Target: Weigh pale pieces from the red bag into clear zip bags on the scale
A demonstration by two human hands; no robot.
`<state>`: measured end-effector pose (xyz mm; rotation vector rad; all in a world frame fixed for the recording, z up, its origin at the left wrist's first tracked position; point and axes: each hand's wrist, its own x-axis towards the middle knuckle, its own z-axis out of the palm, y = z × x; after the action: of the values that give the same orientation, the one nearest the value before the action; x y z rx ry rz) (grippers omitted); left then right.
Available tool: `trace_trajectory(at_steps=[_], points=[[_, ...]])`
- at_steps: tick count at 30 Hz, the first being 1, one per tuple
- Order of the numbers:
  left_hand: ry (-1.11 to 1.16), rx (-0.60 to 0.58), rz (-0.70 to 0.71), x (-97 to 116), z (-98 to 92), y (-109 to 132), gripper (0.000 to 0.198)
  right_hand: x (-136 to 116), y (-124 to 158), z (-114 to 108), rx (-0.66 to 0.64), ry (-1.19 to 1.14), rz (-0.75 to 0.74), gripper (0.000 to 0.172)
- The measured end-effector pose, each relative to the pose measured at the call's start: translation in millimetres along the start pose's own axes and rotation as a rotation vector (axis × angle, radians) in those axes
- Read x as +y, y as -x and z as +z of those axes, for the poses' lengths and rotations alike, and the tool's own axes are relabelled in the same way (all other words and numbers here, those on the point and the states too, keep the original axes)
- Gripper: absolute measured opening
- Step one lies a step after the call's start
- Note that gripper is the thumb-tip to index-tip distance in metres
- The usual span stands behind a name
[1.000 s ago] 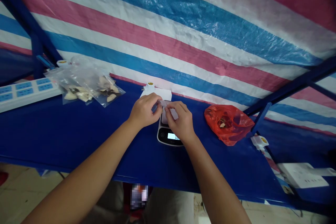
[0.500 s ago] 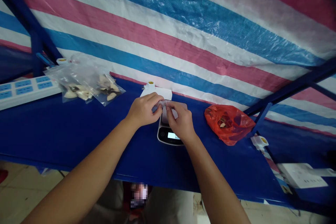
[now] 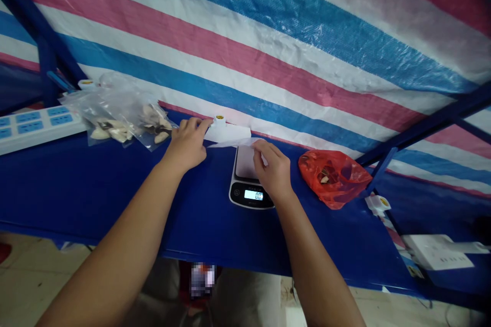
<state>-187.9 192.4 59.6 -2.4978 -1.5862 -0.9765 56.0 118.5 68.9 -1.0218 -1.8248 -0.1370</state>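
A thin clear plastic bag [image 3: 232, 142] stretches leftward from my right hand [image 3: 274, 166], whose thumb and fingers pinch one end of it above the scale. Apart from that bag, my left hand [image 3: 188, 147] hovers over the blue table with its fingers loosely spread and nothing visible in them. Under the right hand is a small digital kitchen scale [image 3: 237, 192], its lit display reading 0.0. Close to the left fingers lie clear bags [image 3: 115, 127] holding pale, dark-edged dried pieces; the hand partly covers their right end.
An open red plastic bag [image 3: 333, 179] with a few pieces inside sits right of the scale. A flat white item [image 3: 238, 133] lies behind it. At the left is a white power strip [image 3: 38, 130]; blue frame bars [image 3: 425, 127] and striped sheeting [image 3: 245, 46] border the table.
My left hand has let go of the clear bag and moved left toward the filled bags. My right hand still pinches the clear bag, and the scale's display is now uncovered.
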Motion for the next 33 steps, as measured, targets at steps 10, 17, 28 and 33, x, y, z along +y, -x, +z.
trace_trajectory(at_steps=[10,17,28,33], points=[[0.457,-0.324,0.266,57.1,-15.8,9.4,0.101,-11.1,3.1,12.5,-0.241,-0.081,-0.185,0.032],[0.662,-0.376,0.222,54.7,-12.2,9.1,0.089,-15.7,1.9,8.7,-0.249,-0.16,-0.224,0.032],[0.26,-0.167,0.284,61.5,-3.6,8.8,0.066,-25.2,0.9,5.0,-0.272,-0.264,0.133,0.017],[0.184,-0.13,0.324,70.0,-0.9,11.9,0.073,-24.8,4.5,17.8,-0.227,-0.472,0.358,0.016]])
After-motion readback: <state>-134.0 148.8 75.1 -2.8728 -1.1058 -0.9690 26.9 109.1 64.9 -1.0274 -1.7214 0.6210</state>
